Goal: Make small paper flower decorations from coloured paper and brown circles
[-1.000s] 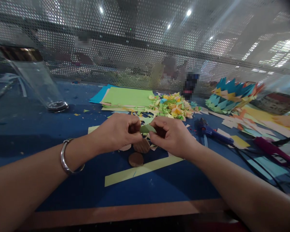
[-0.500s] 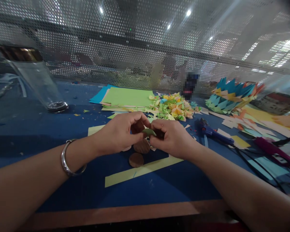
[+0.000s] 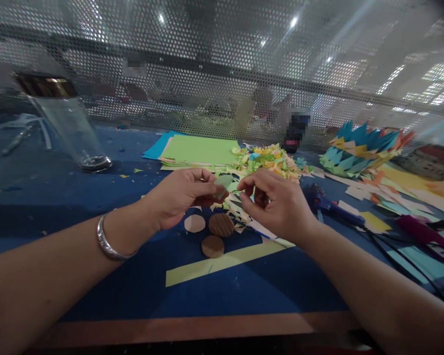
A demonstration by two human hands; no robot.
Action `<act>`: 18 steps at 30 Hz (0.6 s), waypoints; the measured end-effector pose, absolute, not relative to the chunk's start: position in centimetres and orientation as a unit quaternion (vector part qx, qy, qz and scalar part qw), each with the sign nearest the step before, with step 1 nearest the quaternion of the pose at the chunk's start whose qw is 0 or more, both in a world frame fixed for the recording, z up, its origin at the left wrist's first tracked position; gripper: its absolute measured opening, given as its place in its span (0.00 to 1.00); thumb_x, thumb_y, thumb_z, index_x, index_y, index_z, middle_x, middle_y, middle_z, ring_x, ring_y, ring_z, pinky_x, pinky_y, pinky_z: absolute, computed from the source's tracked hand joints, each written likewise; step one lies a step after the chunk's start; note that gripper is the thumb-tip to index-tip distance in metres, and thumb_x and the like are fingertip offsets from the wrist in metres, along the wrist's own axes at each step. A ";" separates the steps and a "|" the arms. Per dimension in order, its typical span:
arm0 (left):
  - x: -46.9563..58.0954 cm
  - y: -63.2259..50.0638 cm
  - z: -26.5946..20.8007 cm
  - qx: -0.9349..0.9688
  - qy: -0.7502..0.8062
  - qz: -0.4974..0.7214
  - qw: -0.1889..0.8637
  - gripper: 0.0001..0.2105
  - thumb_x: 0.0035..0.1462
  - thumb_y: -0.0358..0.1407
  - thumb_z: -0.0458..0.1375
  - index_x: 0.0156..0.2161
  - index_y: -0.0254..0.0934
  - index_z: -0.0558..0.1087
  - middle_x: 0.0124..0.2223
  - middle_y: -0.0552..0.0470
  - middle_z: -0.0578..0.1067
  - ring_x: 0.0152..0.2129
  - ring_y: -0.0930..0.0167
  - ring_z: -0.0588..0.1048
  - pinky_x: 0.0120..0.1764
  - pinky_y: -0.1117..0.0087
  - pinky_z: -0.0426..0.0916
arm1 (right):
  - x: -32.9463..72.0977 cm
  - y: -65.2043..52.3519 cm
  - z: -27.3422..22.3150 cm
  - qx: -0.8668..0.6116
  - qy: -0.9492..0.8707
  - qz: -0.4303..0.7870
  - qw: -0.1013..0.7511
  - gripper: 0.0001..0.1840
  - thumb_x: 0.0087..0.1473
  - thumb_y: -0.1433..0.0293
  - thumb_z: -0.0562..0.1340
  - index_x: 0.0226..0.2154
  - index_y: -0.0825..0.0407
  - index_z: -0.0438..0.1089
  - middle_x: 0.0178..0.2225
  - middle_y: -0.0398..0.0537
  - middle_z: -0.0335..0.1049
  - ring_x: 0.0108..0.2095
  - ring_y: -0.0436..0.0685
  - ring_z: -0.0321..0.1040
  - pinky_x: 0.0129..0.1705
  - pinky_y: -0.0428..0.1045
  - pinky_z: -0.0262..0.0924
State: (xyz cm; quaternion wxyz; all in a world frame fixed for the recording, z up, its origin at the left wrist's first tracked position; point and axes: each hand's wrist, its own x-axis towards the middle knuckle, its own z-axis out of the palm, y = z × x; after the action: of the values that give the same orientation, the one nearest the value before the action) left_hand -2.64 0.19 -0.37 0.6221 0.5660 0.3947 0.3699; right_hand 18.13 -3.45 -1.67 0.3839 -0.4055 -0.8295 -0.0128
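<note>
My left hand pinches a small pale green piece of paper between thumb and fingers, above the table. My right hand is just right of that piece, its thumb and curled fingers apart, with nothing visible between them. Beneath the hands lie a pale disc, a ridged brown disc and a plain brown disc. A yellow-green paper strip runs slantwise in front of them. Cut scraps lie behind, partly hidden by my hands.
Behind are stacked green sheets and a heap of small folded papers. A glass bottle stands left. At right are a blue glue gun, a magenta tool, cords and a zigzag paper piece. A perforated screen stands behind.
My hands have moved apart. The green paper stays in my left hand, and my right hand has let go and shifted right. The pale disc now shows fully.
</note>
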 end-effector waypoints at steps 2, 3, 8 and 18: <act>-2.5 0.1 -0.6 0.547 0.390 0.378 0.637 0.10 0.49 0.35 0.68 0.28 0.36 0.70 0.28 0.53 0.76 0.30 0.71 0.76 0.36 0.70 0.67 | 17.8 -3.7 -1.8 -0.386 -0.844 -0.034 0.371 0.07 0.58 0.73 0.59 0.40 0.53 0.71 0.35 0.46 0.68 0.26 0.47 0.62 0.29 0.46 0.57; -2.5 0.1 -0.7 0.540 0.384 0.383 0.644 0.10 0.49 0.36 0.68 0.29 0.36 0.70 0.30 0.53 0.77 0.32 0.71 0.76 0.37 0.70 0.67 | 17.7 -3.7 -1.9 -0.379 -0.850 -0.043 0.363 0.08 0.59 0.73 0.59 0.42 0.53 0.70 0.37 0.47 0.69 0.27 0.48 0.62 0.29 0.46 0.57; -2.1 -0.6 -1.1 0.494 0.345 0.392 0.695 0.09 0.53 0.34 0.66 0.29 0.36 0.70 0.32 0.55 0.76 0.33 0.75 0.74 0.43 0.71 0.67 | 17.7 -3.5 -2.1 -0.359 -0.865 -0.083 0.342 0.07 0.62 0.72 0.58 0.42 0.53 0.71 0.41 0.50 0.71 0.35 0.52 0.68 0.32 0.48 0.60; -1.8 -0.9 -0.8 0.472 0.308 0.392 0.727 0.06 0.53 0.33 0.66 0.36 0.33 0.76 0.35 0.52 0.77 0.33 0.75 0.75 0.42 0.71 0.68 | 17.4 -3.9 -1.6 -0.321 -0.864 -0.071 0.381 0.05 0.60 0.75 0.59 0.37 0.54 0.72 0.39 0.51 0.69 0.32 0.51 0.65 0.32 0.48 0.61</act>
State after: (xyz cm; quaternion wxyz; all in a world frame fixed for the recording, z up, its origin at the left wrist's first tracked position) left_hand -1.78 -0.93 -0.79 0.7274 0.4721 0.3076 0.3916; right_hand 17.38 -3.91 -1.56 0.3811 -0.3215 -0.8639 -0.0715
